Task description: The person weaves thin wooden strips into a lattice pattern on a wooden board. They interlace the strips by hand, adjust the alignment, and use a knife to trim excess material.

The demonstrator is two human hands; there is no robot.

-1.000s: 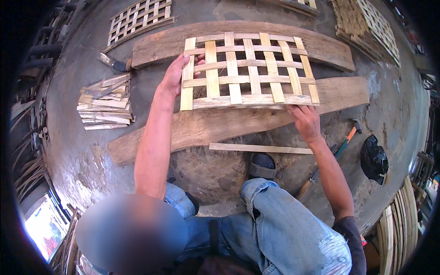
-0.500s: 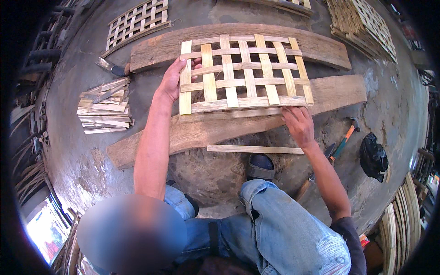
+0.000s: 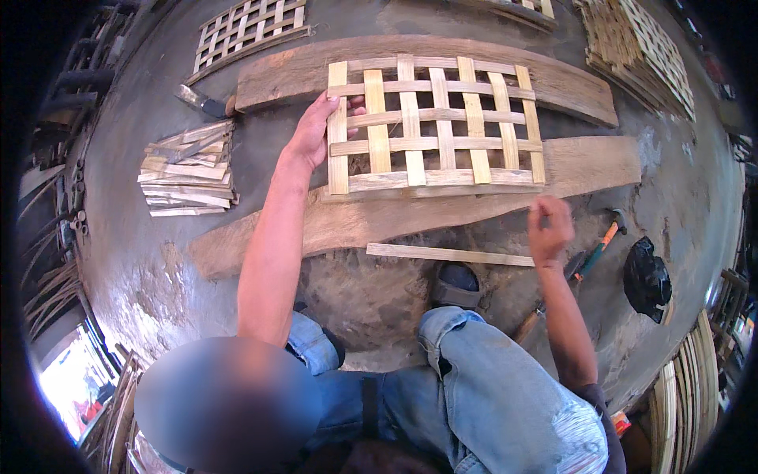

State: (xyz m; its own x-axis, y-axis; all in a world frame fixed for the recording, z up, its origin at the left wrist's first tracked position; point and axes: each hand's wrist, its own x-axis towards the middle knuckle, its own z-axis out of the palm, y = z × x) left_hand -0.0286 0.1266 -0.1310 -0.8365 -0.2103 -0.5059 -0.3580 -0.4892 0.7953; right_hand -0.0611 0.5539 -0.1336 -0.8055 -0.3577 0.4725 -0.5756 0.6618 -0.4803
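Observation:
A woven bamboo lattice panel [image 3: 444, 115] is tilted up over two long wooden planks, the near plank [image 3: 276, 237] and the far plank [image 3: 300, 83]. My left hand [image 3: 317, 130] grips its left edge, the thumb in front and the fingers behind the slats. Clear of the panel's lower right corner, my right hand [image 3: 550, 229] is closed with curled fingers. Whatever those fingers hold, if anything, is hidden. Below the near plank, a loose bamboo slat [image 3: 450, 254] lies on the floor, its right end close to my right wrist.
Short bamboo strips [image 3: 188, 175] are piled at left, below a bladed tool [image 3: 204, 103]. A hammer [image 3: 598, 249], a wooden-handled tool [image 3: 529, 324] and a black plastic bag [image 3: 647, 279] lie at right. Another lattice panel [image 3: 253, 31] and stacked panels [image 3: 632, 55] are farther off.
My right hand has come off the panel's lower edge and moved right and down, its fingers curling. My left hand keeps its grip. The whole view has shifted slightly.

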